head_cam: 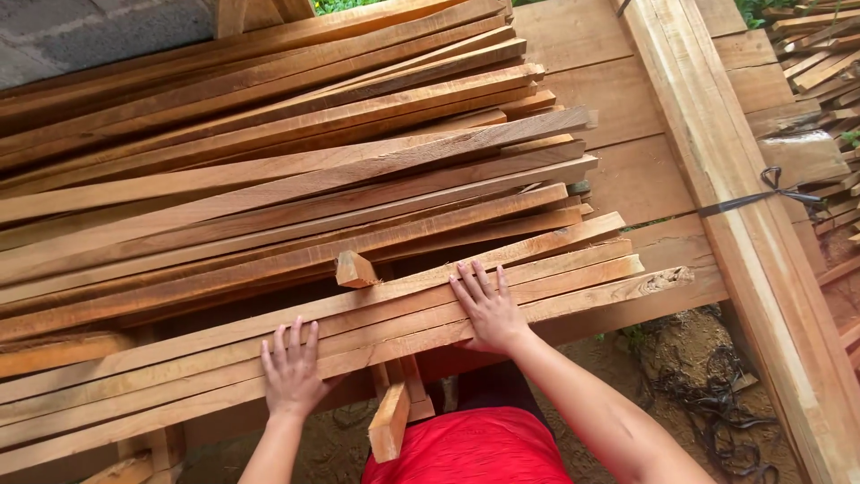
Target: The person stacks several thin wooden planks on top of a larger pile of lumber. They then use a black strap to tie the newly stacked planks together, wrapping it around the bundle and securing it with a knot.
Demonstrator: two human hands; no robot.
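Note:
Both my hands lie flat, palms down, on a row of long thin wooden slats [555, 269] at the near edge of a big stack. My left hand [291, 369] rests with fingers spread on the nearest slats. My right hand [486, 306] presses on the slats further right, fingers apart. Neither hand grips anything. A small wooden block [355, 270] sits on the stack just beyond and between my hands. A short wood offcut [391, 419] sticks out below the slats, near my red shirt.
The pile of slats [269, 152] fills the left and centre, lying on wide planks [618, 108]. A thick beam [743, 206] runs down the right side with a dark strap [761, 195] across it. More lumber [820, 63] lies at top right. Dirt ground with dark cord [717, 394] is below right.

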